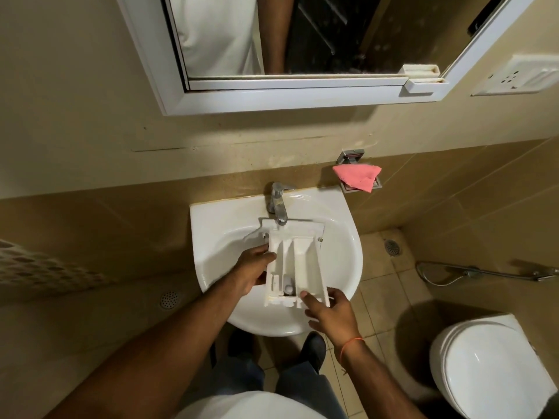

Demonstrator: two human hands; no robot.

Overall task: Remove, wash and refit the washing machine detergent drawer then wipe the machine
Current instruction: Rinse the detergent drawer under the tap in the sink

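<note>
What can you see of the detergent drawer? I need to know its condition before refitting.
The detergent drawer is white, plastic-looking, with long open compartments and a wider front panel lying under the tap. It sits over the white sink, tilted. The left hand holds its side; the right hand holds its near corner.

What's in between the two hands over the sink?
The white detergent drawer. In the head view, the left hand grips its side, the right hand its near end, above the sink.

Beige tiled walls [453, 207], framed mirror [272, 92] (white), toilet [490, 367].
</note>
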